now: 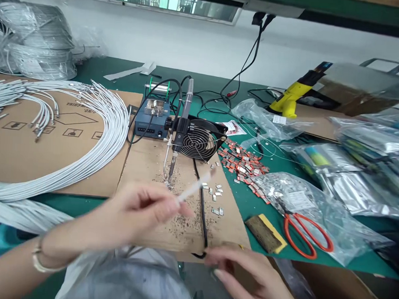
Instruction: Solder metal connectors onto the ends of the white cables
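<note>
Left fingers (152,193) around stick (193,188), "CHINA" cardboard (68,152)

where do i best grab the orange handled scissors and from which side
Probably by the orange handle loops, with the right hand coming from the near side: the scissors have their loops turned toward the near edge of the green table, while the blade end points away, at the clear plastic bag.
</note>
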A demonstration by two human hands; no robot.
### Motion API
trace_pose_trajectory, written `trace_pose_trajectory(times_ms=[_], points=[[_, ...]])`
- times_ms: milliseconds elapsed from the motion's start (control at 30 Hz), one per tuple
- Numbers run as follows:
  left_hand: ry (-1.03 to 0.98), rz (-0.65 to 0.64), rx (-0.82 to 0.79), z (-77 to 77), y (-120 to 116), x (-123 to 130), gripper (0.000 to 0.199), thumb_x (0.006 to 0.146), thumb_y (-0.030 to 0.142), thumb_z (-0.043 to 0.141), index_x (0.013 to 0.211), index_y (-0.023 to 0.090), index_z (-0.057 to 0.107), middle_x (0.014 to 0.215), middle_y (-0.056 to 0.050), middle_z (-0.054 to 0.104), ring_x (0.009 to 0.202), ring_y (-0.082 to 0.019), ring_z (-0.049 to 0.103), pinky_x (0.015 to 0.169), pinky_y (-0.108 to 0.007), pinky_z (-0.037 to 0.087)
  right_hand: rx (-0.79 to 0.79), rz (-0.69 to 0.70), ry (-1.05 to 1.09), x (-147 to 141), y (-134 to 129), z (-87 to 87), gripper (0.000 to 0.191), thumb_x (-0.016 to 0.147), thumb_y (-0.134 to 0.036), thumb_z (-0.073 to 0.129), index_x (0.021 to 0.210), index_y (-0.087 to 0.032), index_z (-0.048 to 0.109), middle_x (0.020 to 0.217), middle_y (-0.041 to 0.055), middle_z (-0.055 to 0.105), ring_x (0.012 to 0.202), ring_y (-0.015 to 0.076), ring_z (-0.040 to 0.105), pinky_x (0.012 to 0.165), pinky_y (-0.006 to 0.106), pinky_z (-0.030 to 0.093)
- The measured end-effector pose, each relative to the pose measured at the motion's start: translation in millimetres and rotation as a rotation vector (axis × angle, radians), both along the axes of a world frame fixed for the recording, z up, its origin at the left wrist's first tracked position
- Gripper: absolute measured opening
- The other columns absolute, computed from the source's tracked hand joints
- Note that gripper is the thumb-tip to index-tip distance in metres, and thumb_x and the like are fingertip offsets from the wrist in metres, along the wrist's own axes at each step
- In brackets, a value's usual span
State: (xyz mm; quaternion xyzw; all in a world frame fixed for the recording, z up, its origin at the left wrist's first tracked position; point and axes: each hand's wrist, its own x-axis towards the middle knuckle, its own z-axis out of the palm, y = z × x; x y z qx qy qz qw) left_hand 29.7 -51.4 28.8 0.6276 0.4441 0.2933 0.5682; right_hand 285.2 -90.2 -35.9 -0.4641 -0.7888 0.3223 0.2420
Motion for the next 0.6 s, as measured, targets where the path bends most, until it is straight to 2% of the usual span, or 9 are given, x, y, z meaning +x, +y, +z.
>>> trace_pose_trajectory(times_ms=[67,100,233,333,433,533,600], points=[[-0.106,-0.111,-0.211,-17.4,-9,15,0.035,0.085,0.041,0.045,0.090,0.015,0.068,0.049,0.006,0.035,0.041,-0.004,0.029,0.039,-0.016,0.022,-0.027,-0.071,0.175,-22,5,-1.8,0.017,0.080,-0.020,0.057,0.095,-0.025,0.064,0.077,0.0014,0.067,0.064,0.0136,0.061,0.059,0.022,0.051],[-0.131,-0.114,-0.282,-26.3,-14,19,0.037,0.085,0.043,0.045,0.091,0.014,0.067,0.045,0.007,0.034,0.037,-0.004,0.029,0.037,-0.016,0.022,-0.049,-0.102,0.273,-31,7,-3.7,0.017,0.080,-0.020,0.057,0.096,-0.024,0.063,0.075,0.0017,0.066,0.062,0.0129,0.058,0.057,0.022,0.049],[-0.181,-0.018,-0.354,-52.8,-32,18,0.036,0.080,0.046,0.053,0.092,0.013,0.063,0.045,0.008,0.039,0.035,-0.004,0.034,0.036,-0.014,0.029,-0.198,-0.135,0.582,-55,16,-8.1,0.015,0.078,-0.024,0.061,0.092,-0.020,0.063,0.068,0.0013,0.061,0.058,0.0116,0.052,0.052,0.022,0.044],[-0.176,0.000,-0.381,-61.9,-41,13,0.034,0.080,0.045,0.054,0.088,0.013,0.061,0.048,0.008,0.039,0.037,-0.004,0.039,0.036,-0.014,0.033,-0.320,-0.132,0.663,-61,20,-4.5,0.009,0.075,-0.026,0.063,0.076,-0.017,0.063,0.058,-0.0010,0.054,0.053,0.0102,0.048,0.049,0.021,0.039],[-0.193,0.036,-0.410,-66.7,-46,12,0.034,0.076,0.046,0.059,0.088,0.014,0.058,0.055,0.007,0.043,0.039,-0.004,0.043,0.037,-0.014,0.037,-0.400,-0.100,0.682,-64,21,-2.2,0.014,0.072,-0.026,0.065,0.066,-0.015,0.060,0.055,-0.0019,0.050,0.050,0.0085,0.043,0.046,0.020,0.034],[-0.268,0.101,-0.431,-70.3,-46,17,0.039,0.067,0.049,0.067,0.078,0.014,0.054,0.056,0.007,0.044,0.040,-0.004,0.044,0.038,-0.015,0.039,-0.427,-0.088,0.714,-74,15,-8.4,0.018,0.068,-0.027,0.068,0.060,-0.015,0.056,0.052,-0.0032,0.047,0.047,0.0071,0.038,0.043,0.019,0.029],[-0.318,0.144,-0.425,-73.2,-45,22,0.041,0.064,0.051,0.069,0.069,0.014,0.050,0.048,0.007,0.045,0.037,-0.005,0.043,0.037,-0.016,0.038,-0.409,-0.149,0.812,-86,10,-16.1,0.023,0.068,-0.029,0.068,0.058,-0.016,0.052,0.051,-0.0035,0.047,0.047,0.0073,0.037,0.043,0.019,0.030]])
